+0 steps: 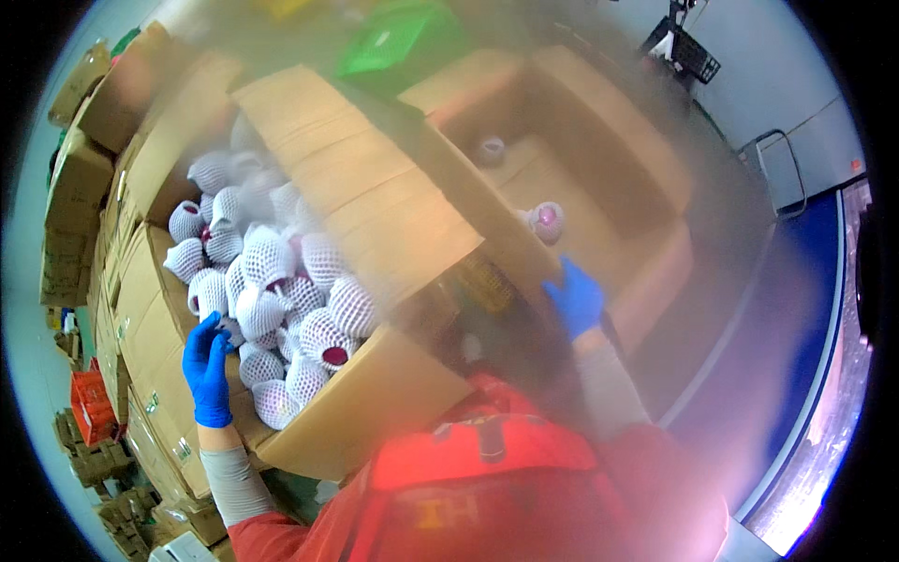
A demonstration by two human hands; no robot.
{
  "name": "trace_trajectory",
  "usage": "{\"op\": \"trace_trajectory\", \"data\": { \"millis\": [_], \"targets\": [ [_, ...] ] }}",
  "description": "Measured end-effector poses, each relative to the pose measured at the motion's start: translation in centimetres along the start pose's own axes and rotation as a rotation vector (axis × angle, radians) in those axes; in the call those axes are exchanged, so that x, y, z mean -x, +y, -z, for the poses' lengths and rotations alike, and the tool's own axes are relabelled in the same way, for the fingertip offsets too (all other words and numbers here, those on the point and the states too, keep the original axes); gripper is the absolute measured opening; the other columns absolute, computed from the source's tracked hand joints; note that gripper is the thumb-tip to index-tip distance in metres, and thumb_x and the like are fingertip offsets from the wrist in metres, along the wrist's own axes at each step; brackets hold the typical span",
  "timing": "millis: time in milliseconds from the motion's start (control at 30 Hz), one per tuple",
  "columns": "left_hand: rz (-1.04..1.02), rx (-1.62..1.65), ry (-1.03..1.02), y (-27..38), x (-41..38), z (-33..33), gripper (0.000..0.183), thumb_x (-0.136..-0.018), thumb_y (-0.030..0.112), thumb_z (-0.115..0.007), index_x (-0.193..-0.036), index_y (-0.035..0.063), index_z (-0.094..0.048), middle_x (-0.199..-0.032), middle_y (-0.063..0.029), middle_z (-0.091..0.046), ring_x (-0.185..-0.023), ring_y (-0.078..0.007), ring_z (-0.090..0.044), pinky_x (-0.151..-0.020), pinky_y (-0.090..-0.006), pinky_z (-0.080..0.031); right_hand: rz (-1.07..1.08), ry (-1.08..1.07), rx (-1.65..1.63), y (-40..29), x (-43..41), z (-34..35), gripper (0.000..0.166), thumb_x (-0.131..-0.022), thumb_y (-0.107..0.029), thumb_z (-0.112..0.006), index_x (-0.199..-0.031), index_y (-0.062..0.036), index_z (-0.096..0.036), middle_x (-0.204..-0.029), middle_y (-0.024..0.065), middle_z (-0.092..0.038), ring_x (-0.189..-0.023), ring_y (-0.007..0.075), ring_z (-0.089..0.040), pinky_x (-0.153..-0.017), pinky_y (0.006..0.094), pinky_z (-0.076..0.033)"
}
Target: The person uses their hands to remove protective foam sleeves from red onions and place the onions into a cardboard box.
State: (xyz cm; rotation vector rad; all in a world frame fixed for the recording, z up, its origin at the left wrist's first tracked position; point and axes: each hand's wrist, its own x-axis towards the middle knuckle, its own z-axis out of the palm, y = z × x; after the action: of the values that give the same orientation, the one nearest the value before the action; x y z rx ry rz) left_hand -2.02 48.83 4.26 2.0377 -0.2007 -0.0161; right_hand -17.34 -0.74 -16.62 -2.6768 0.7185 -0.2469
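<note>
A cardboard box (pixel 365 400) holds many round, dark red fruits in white foam net sleeves (pixel 267 256). My left hand (pixel 208 376), in a blue glove, is at this box's left side. Its curled fingertips meet a sleeved fruit (pixel 230 329); whether they grip it is unclear. To the right, a second cardboard box (pixel 632 151) has a sleeved fruit (pixel 547 219) by its near wall and another (pixel 492 148) farther back. My right hand (pixel 577 298), also blue-gloved, is over this box's near edge with fingers spread and nothing visible in them.
An open flap (pixel 358 175) lies between the two boxes. Behind is a green plastic crate (pixel 400 42), blurred. Stacked cartons (pixel 151 351) line the left side, with a red crate (pixel 93 402) beyond. A metal-framed handle (pixel 790 172) stands at right. Haze blurs much of the view.
</note>
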Motion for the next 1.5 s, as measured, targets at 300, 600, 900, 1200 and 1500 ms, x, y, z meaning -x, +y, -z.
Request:
{"op": "trace_trajectory", "data": {
  "millis": [300,600,900,1200,1500],
  "targets": [
    [-0.039,-0.341,0.147,-0.8,-0.6,-1.6,0.029,-0.086,0.0,-0.051,-0.114,-0.0018,-0.053,-0.11,-0.0087,-0.058,-0.096,-0.0135,-0.053,-0.084,-0.0271,-0.043,0.06,-0.183,-0.123,1.7,-0.3,1.6,0.042,-0.076,-0.026,-0.062,-0.113,-0.0088,-0.053,-0.092,0.0144,-0.061,-0.08,0.0293,-0.06,-0.067,0.04,-0.048],
    [-0.065,-0.472,0.121,-2.8,-0.5,-1.2,0.03,-0.086,0.0,-0.052,-0.116,-0.002,-0.054,-0.109,-0.0085,-0.058,-0.094,-0.013,-0.055,-0.082,-0.0252,-0.044,0.267,-0.33,-0.231,5.5,-17.0,4.5,0.045,-0.074,-0.029,-0.062,-0.115,-0.0119,-0.055,-0.104,0.0145,-0.058,-0.097,0.0301,-0.056,-0.083,0.0393,-0.046],
    [-0.013,-0.472,0.132,-2.7,-0.7,-1.4,0.029,-0.085,-0.001,-0.052,-0.114,-0.0028,-0.054,-0.109,-0.0102,-0.059,-0.095,-0.0155,-0.056,-0.084,-0.0282,-0.045,0.327,-0.58,0.044,9.5,-19.5,-12.1,0.108,-0.052,-0.037,-0.081,-0.139,-0.0235,-0.019,-0.142,0.0164,-0.023,-0.124,0.049,-0.025,-0.098,0.0525,-0.034],
    [0.016,-0.543,0.131,-2.1,-0.6,-2.0,0.027,-0.085,0.0,-0.054,-0.111,-0.0027,-0.056,-0.103,-0.0085,-0.061,-0.091,-0.0139,-0.057,-0.079,-0.0262,-0.045,0.282,-0.626,-0.1,10.7,-18.8,-14.6,0.091,-0.055,-0.028,-0.079,-0.133,-0.0198,-0.033,-0.131,0.0174,-0.038,-0.115,0.0394,-0.043,-0.092,0.0449,-0.042],
    [0.032,-0.628,0.145,-1.3,-0.7,-2.4,0.028,-0.085,0.0,-0.054,-0.113,-0.0009,-0.056,-0.098,-0.0034,-0.061,-0.074,-0.0059,-0.053,-0.065,-0.019,-0.042,0.08,-0.894,-0.221,12.8,-21.3,-14.3,0.078,-0.053,-0.036,-0.076,-0.122,-0.0132,-0.046,-0.117,0.0187,-0.051,-0.105,0.0354,-0.052,-0.088,0.0405,-0.045]
  ]
}}
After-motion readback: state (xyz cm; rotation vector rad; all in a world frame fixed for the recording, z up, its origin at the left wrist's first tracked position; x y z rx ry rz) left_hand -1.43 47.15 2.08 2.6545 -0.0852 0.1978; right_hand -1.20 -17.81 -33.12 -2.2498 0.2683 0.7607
